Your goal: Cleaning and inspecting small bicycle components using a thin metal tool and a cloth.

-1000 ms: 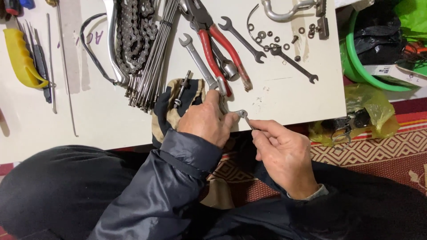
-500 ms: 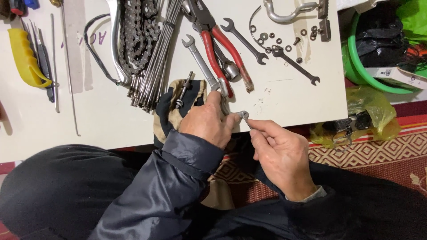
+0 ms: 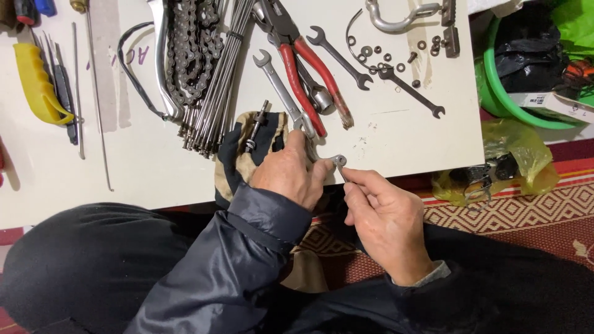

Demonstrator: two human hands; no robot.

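My left hand (image 3: 288, 173) and my right hand (image 3: 383, 216) meet at the front edge of a white board (image 3: 402, 136). Between their fingertips is a small metal ring-ended part (image 3: 338, 161). The right thumb and forefinger pinch its thin shank; the left fingers close on the other end, which is hidden. Under my left hand lies a tan and black work glove (image 3: 247, 148) with a small dark bolt (image 3: 255, 127) on top. A silver open-ended wrench (image 3: 281, 89) lies just beyond my left knuckles.
Red-handled pliers (image 3: 309, 62), a bicycle chain (image 3: 192, 43), a bundle of spokes (image 3: 213, 99), another spanner (image 3: 340, 55), loose nuts and washers (image 3: 383, 59) and a yellow-handled tool (image 3: 37, 80) lie on the board. A green tub (image 3: 513, 93) and a yellow bag (image 3: 513, 154) sit to the right on a patterned rug.
Both hands stay together at the board's edge. The fingers have shifted only slightly around the small part.
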